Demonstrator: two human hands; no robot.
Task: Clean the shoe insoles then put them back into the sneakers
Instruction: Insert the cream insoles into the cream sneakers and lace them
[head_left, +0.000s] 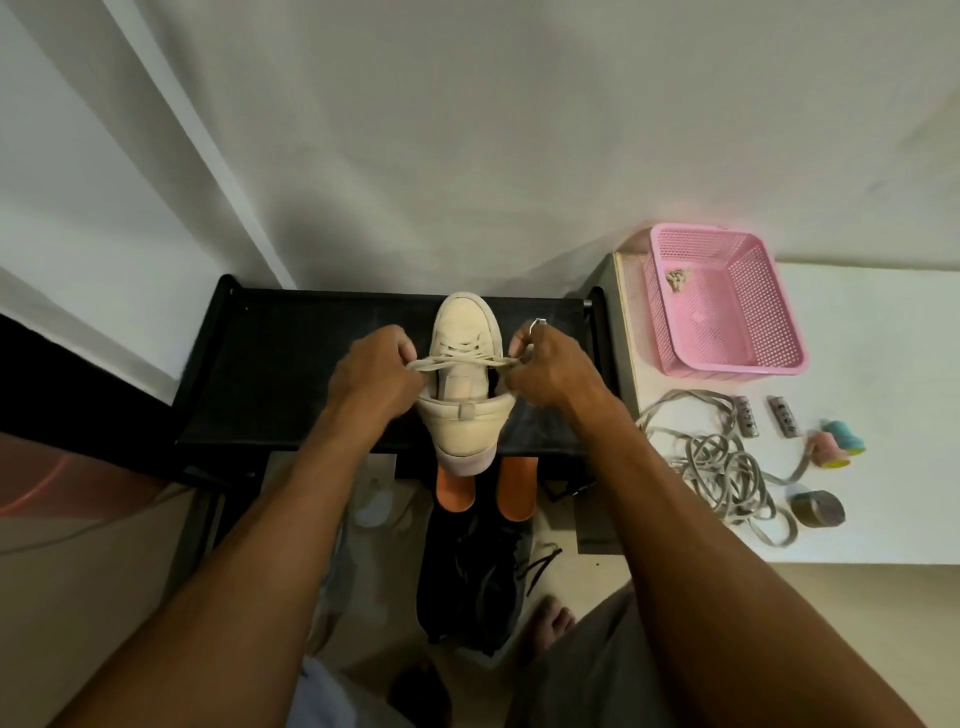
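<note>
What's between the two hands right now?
In the head view, the beige sneaker stands between the left hand and the right hand. Each hand pinches the lace, which stretches across the shoe's opening.

No legible text anywhere; dark marks on two small grey pieces (746, 417) unreadable.

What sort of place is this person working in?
Probably a corner of a home: a black shoe rack against a plain wall, a pink plastic basket on a white table, and a bare foot on the floor.
</note>
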